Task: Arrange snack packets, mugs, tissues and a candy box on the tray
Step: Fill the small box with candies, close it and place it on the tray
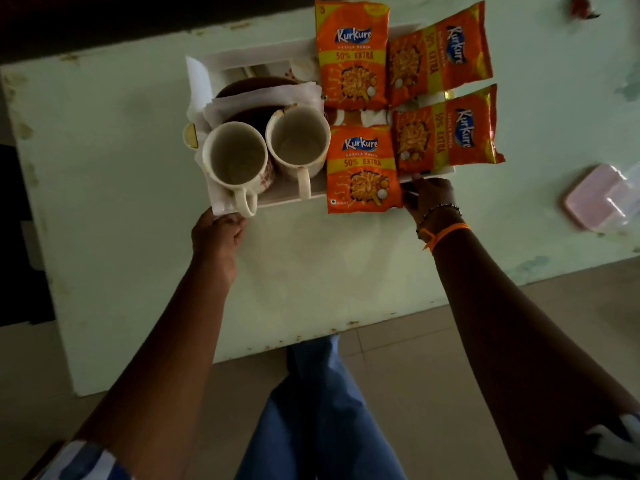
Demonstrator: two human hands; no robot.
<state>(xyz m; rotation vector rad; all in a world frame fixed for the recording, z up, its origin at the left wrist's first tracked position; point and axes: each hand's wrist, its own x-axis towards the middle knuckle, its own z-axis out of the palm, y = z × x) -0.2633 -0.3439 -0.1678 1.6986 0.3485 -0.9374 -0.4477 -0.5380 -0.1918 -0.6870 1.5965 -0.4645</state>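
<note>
A white tray (pixel 287 199) sits on the pale green table. On its right half lie several orange Kurkure snack packets (pixel 363 168), one of them hanging over the near rim. On the left half stand two cream mugs (pixel 235 161) (pixel 299 140), upright and empty, on white tissues (pixel 263 95) with a dark round shape beneath. My left hand (pixel 216 230) grips the tray's near left corner. My right hand (pixel 431 195) grips the near right edge, just under a packet. No candy box can be made out on the tray.
A pink box (pixel 592 199) wrapped in clear plastic lies on the table at the right edge. The table's near edge (pixel 311 344) runs just in front of my legs, with tiled floor below. A dark area lies beyond the table's far left.
</note>
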